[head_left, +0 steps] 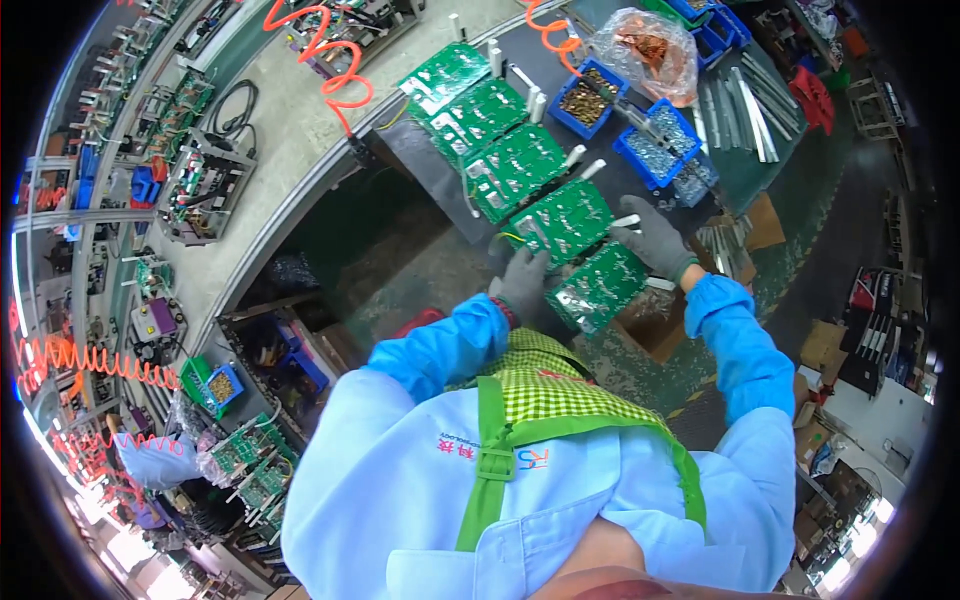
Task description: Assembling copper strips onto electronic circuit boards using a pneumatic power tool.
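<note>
Several green circuit boards lie in a slanting row on the dark bench top, each with white posts at its right edge. My left hand (522, 284), in a grey glove, has its fingers closed at the left edge of the second-nearest circuit board (563, 220). At that board's right side, my right hand (655, 240), also gloved in grey, closes its fingers by a white post (625, 221). The nearest circuit board (600, 288) lies between my hands, close to my apron. Part of each hand's fingertips is hidden.
Beyond the boards stand a blue bin of brass-coloured parts (590, 98) and a blue bin of silvery parts (657, 143). A clear plastic bag (645, 52) holds copper-coloured pieces. Metal strips (755, 105) lie at far right. An orange coiled hose (345, 70) hangs over the bench.
</note>
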A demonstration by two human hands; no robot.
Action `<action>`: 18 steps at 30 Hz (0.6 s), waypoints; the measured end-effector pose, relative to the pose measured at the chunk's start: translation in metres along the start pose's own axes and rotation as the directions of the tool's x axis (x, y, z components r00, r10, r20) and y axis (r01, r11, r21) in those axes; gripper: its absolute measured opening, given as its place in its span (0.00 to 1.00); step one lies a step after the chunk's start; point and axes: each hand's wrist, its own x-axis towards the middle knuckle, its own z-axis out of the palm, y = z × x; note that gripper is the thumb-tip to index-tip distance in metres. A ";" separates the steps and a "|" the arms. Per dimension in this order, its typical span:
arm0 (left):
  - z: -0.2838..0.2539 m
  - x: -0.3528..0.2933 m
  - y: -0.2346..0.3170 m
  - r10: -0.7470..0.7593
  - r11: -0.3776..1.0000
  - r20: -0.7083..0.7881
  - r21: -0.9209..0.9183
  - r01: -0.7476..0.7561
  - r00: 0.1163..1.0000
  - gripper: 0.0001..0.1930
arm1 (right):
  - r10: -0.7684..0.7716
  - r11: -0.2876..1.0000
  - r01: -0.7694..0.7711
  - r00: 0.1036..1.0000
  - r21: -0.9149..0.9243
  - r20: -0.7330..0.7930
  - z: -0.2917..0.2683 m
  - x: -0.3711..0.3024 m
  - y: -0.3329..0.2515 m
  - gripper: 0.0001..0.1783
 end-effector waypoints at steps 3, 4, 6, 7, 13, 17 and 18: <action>0.007 0.000 0.021 0.068 0.988 0.006 0.140 -0.068 0.998 0.13 | 0.055 0.997 -0.049 0.992 -0.057 0.111 -0.008 0.001 -0.009 0.43; 0.008 0.002 0.026 -0.196 0.935 0.050 -0.290 0.202 0.979 0.13 | 0.045 0.996 -0.036 0.993 -0.085 0.110 -0.014 -0.005 -0.005 0.43; -0.003 0.017 -0.072 -0.038 0.962 0.050 -0.268 0.050 0.998 0.13 | -0.051 0.992 0.063 0.993 -0.109 0.108 -0.026 -0.002 -0.028 0.42; -0.002 0.020 -0.083 -0.024 0.967 0.071 -0.251 0.042 0.997 0.13 | -0.041 0.995 0.049 0.994 -0.084 0.098 -0.035 -0.012 -0.023 0.41; -0.041 0.017 0.059 -0.583 0.739 0.368 -0.130 0.661 0.725 0.17 | -0.033 0.999 0.032 0.998 -0.032 -0.046 -0.087 -0.069 0.011 0.32; -0.112 0.052 0.142 0.022 0.880 0.512 0.397 -0.259 0.859 0.20 | 0.129 0.991 -0.123 0.986 0.060 -0.105 -0.116 -0.125 0.017 0.32; -0.120 0.072 0.165 0.195 0.848 0.450 0.369 -0.380 0.871 0.19 | 0.241 0.969 -0.238 0.970 0.063 -0.037 -0.124 -0.131 0.021 0.33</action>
